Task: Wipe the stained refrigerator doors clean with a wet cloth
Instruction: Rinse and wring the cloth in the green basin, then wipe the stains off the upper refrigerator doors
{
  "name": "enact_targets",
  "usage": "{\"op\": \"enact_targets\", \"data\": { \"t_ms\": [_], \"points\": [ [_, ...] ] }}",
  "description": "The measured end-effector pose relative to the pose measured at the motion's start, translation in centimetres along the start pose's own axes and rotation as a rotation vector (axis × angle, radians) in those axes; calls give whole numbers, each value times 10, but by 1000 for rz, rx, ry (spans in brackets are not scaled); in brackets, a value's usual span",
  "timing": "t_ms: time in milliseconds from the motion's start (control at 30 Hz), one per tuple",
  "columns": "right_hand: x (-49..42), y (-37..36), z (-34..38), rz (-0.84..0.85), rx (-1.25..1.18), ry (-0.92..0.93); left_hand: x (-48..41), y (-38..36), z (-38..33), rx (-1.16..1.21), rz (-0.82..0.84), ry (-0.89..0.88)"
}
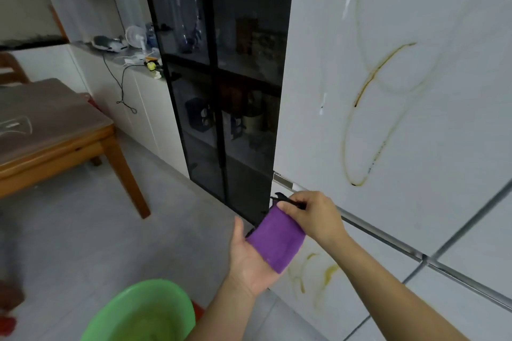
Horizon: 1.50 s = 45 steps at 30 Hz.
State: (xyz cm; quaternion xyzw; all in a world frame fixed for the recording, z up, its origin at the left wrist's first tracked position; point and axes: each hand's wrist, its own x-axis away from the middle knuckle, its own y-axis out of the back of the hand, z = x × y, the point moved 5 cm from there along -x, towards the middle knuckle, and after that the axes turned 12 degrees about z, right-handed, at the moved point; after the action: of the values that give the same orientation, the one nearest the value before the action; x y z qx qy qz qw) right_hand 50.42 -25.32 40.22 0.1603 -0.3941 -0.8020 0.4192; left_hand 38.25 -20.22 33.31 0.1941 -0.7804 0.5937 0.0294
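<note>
A folded purple cloth [278, 238] lies across the palm of my left hand [250, 260], which is held flat and palm up below the fridge. My right hand [313, 214] pinches the cloth's upper edge and its black loop. The white refrigerator door [415, 63] fills the right side and carries looping brown-yellow stains [371, 83]. A lower door [346, 285] has yellow smears [329, 271] just right of the cloth. Neither hand touches the doors.
A green basin [141, 313] sits on the floor at the bottom left of my arms. A dark glass cabinet [219, 77] stands left of the fridge. A wooden table [55, 130] is at the left, with a white counter [133, 83] behind it.
</note>
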Motion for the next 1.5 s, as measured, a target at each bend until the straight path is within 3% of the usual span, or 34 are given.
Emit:
{"op": "enact_targets", "data": {
  "t_ms": [133,233,400,467,567,633,700,767,833,900,967,1067,1133,1200,1300,1367,1400,1500],
  "points": [
    [1,20,-17,-16,-1,-64,-8,-18,19,-1,8,56],
    [7,28,-32,183,-364,-240,-16,-26,26,-12,21,89],
    [10,73,-34,89,-663,-155,-31,-60,16,-136,35,46],
    [5,91,-37,16,-634,-179,-44,-77,11,-286,100,26],
    [4,108,-55,-123,-266,-307,-68,-104,-2,-522,83,14],
    [17,112,-53,-250,-215,-320,-81,-132,-15,-774,71,-19],
    [25,113,-37,-253,-740,-223,-89,-175,-24,-1172,145,-90],
    [25,121,-13,-126,-1418,-79,-82,-232,-19,-1668,386,-129],
    [27,149,9,-163,-1751,91,-65,-286,-12,-1938,651,-131],
    [30,183,23,-283,-1860,247,-52,-333,-23,-1808,756,-169],
    [33,217,38,-389,-1872,408,-62,-363,-56,-1545,684,-399],
    [43,270,63,-610,-1698,617,-66,-394,-105,-1591,572,-1233],
    [52,313,88,-758,-1467,751,-75,-415,-120,-1732,527,-1513],
    [67,360,118,-960,-1084,821,-84,-442,-134,-1862,443,-1621],
    [86,423,165,-1374,-139,728,-96,-481,-161,-2024,314,-1691],
    [81,467,187,-1576,403,480,-105,-502,-184,-2064,222,-1674],
    [75,489,191,-1609,552,324,-109,-510,-196,-2068,181,-1671],
    [52,537,185,-1510,748,-149,-125,-519,-227,-1987,134,-1648]
  ]
}}
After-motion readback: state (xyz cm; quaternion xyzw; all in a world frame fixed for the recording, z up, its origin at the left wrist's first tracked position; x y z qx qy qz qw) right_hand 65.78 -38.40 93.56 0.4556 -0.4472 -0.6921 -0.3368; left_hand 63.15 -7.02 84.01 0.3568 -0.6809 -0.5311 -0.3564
